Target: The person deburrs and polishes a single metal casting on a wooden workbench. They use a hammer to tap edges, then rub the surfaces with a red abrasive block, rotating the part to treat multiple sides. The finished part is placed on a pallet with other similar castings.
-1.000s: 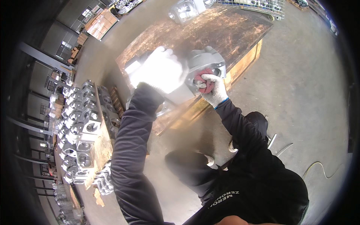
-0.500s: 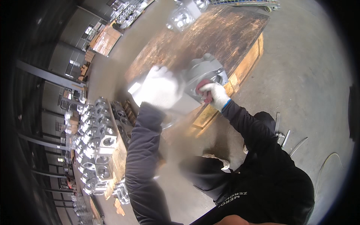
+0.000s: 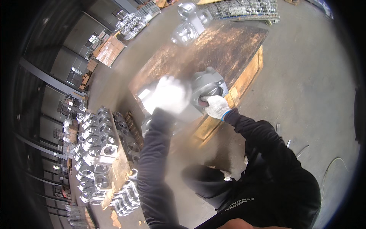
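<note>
A grey metal casting (image 3: 208, 81) with a round opening lies near the front edge of the wooden crate top (image 3: 236, 38). My right hand (image 3: 217, 107), in a white glove, is closed on a dark red pad (image 3: 203, 101), which it presses to the rim of the opening. The pad looks like an abrasive pad, mostly covered by my fingers. My left hand (image 3: 169, 95), also gloved, lies over the left part of the casting with its fingers bent onto it. Glare washes out much of that hand and the metal under it.
More shiny castings (image 3: 187, 32) stand at the crate's far end, with a wire basket (image 3: 244, 13) of metal parts beyond. On the left, rows of castings (image 3: 93, 149) stand by a wooden board (image 3: 122, 168). A thin hose (image 3: 331, 162) lies on the floor at right.
My right hand has shifted slightly left and down with the red pad, which now shows less. The left hand stays over the casting. The whole view has tilted a little.
</note>
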`<move>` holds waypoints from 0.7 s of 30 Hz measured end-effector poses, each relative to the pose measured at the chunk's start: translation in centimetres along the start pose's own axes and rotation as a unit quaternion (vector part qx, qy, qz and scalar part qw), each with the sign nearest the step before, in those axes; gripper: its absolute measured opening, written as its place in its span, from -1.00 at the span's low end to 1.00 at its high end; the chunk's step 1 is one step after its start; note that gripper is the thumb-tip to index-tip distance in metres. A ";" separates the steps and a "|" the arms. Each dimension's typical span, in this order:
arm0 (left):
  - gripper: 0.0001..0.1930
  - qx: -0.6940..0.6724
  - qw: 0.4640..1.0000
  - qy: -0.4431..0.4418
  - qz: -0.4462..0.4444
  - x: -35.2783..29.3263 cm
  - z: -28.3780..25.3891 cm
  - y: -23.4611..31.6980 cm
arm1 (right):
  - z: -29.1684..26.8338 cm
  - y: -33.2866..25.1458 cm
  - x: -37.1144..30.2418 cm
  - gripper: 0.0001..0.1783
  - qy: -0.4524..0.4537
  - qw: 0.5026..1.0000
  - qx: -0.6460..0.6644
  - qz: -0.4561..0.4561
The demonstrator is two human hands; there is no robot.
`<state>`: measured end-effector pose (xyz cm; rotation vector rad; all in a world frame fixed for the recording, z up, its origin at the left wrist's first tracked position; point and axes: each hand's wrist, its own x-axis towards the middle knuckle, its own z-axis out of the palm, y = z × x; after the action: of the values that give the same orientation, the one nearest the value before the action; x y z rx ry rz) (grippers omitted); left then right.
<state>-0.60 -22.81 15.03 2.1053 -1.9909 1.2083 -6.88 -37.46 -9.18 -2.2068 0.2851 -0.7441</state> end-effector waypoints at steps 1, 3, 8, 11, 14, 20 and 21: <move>-0.87 -0.003 0.999 0.032 -0.039 -0.4 0.3 1.1 | -0.9 -0.2 -0.1 -0.58 0.022 0.995 0.095 0.000; -0.51 -0.055 0.983 0.073 -0.161 -3.0 1.4 5.7 | -2.4 -1.0 -1.0 -0.54 -0.037 0.865 0.462 0.193; -0.28 -0.348 0.701 0.008 -0.623 -9.3 10.6 18.1 | -2.9 -1.1 -3.3 -0.60 0.029 0.774 0.559 0.296; -0.38 -0.686 0.348 0.105 -0.630 -10.8 15.7 20.5 | -2.3 0.1 -4.6 -0.58 0.026 0.814 0.502 0.293; -0.53 -0.743 0.240 0.187 -0.596 -9.8 19.3 20.8 | -4.0 0.5 -4.0 -0.40 0.076 0.909 0.301 0.277; -0.76 -0.486 0.662 0.138 -0.553 -8.0 21.3 19.1 | -10.5 -2.2 6.1 -0.45 0.237 0.967 0.096 0.001; -0.81 -0.428 0.724 0.136 -0.524 -7.8 21.0 18.5 | -10.4 -2.3 8.3 -0.48 0.188 0.981 0.030 -0.022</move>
<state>-4.78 -30.13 -12.79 1.7903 -0.6378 0.2291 -6.45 -45.72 1.53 -2.0107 0.3963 -1.1813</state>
